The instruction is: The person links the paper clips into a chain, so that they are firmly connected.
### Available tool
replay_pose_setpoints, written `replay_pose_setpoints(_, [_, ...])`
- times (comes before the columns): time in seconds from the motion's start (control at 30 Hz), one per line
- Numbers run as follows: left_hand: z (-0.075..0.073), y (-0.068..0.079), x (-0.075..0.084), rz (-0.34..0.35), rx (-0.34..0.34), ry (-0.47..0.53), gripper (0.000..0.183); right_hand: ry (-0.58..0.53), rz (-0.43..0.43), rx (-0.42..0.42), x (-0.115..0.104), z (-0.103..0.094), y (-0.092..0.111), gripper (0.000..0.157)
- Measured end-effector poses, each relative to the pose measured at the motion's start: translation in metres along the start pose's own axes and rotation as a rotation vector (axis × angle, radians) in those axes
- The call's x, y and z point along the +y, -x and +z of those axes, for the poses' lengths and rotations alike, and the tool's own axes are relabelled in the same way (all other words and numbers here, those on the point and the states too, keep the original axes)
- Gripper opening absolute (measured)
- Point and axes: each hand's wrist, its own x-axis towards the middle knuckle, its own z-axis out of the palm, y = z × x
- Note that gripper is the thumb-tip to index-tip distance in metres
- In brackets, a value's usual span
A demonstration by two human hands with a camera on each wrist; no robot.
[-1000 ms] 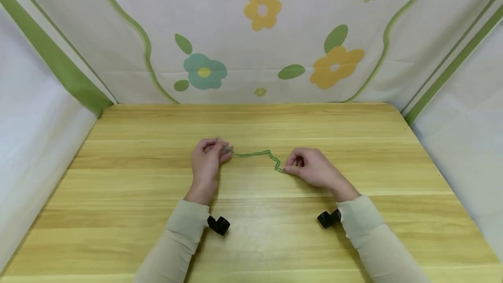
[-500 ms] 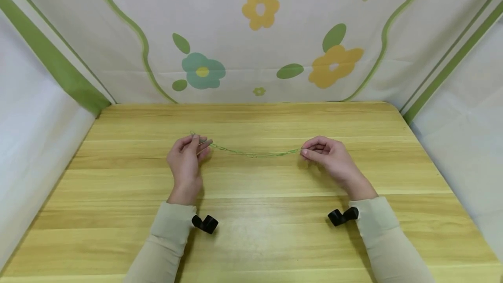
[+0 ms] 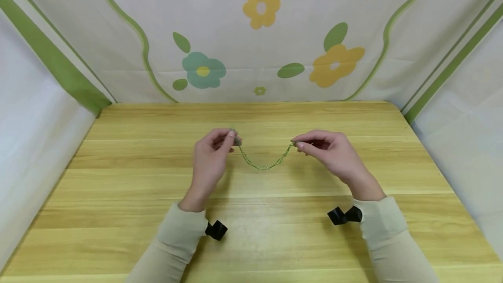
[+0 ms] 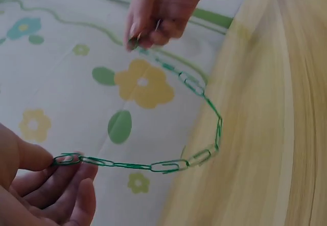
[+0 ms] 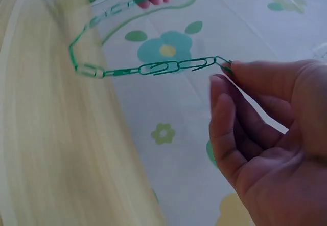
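Observation:
A chain of linked green paper clips (image 3: pixel 263 168) sags in a U between my two hands, above the table. My left hand (image 3: pixel 211 157) pinches its left end between thumb and fingers. The right hand (image 3: pixel 334 154) pinches the other end between thumb and index finger. Up close in the left wrist view, the paper clip chain (image 4: pixel 169 166) runs from the left fingertips round to the right hand (image 4: pixel 166 11). From the right wrist, the end clip (image 5: pixel 223 61) shows at the thumb tip, partly hidden by it.
Beneath the hands lies a wood-grain table (image 3: pixel 259 239). A white cloth (image 3: pixel 235 25) printed with flowers hangs at its far edge, with white cloth at both sides. A black wrist camera (image 3: pixel 217 229) sits on the left cuff, another wrist camera (image 3: pixel 345 215) on the right.
My hands first spread apart and pulled the chain nearly straight. Since then the left hand has moved right, and the chain sags deeper. The right hand has risen slightly.

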Motion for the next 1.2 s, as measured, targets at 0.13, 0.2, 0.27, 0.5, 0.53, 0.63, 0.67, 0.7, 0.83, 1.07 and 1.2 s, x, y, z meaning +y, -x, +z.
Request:
replay_pose_setpoints(0.13, [0.015,0.007,0.009,0.008,-0.141,-0.062,0.017,0.015,-0.050,0.002,-0.010,0.008,-0.001,0.021])
replay_pose_setpoints(0.2, [0.021,0.009,0.014,-0.005,-0.198,-0.082,0.018,0.053,-0.078,0.022,-0.014,0.012,-0.002,0.019])
replay_pose_setpoints(0.27, [0.025,0.012,0.017,-0.006,-0.250,-0.101,0.019,0.089,-0.103,0.044,-0.018,0.017,-0.002,0.018])
replay_pose_setpoints(0.5, [0.035,0.020,0.025,0.038,-0.364,-0.201,0.018,0.162,-0.214,0.038,-0.028,0.030,-0.001,0.015])
replay_pose_setpoints(0.53, [0.035,0.020,0.025,0.044,-0.369,-0.213,0.018,0.175,-0.229,0.038,-0.029,0.031,0.000,0.014])
replay_pose_setpoints(0.63, [0.036,0.021,0.026,0.048,-0.378,-0.227,0.018,0.205,-0.259,0.049,-0.031,0.033,0.001,0.013])
replay_pose_setpoints(0.67, [0.036,0.022,0.026,0.048,-0.378,-0.229,0.018,0.216,-0.263,0.055,-0.032,0.034,0.001,0.013])
replay_pose_setpoints(0.7, [0.036,0.022,0.026,0.047,-0.379,-0.229,0.018,0.227,-0.264,0.062,-0.032,0.034,0.001,0.013])
replay_pose_setpoints(0.83, [0.036,0.022,0.026,0.045,-0.378,-0.240,0.018,0.256,-0.258,0.082,-0.033,0.036,0.001,0.011])
replay_pose_setpoints(1.07, [0.038,0.023,0.024,0.036,-0.399,-0.250,0.018,0.204,-0.216,0.078,-0.032,0.038,0.000,0.015])
replay_pose_setpoints(1.2, [0.039,0.023,0.023,0.029,-0.397,-0.249,0.018,0.173,-0.222,0.082,-0.032,0.035,0.001,0.017])
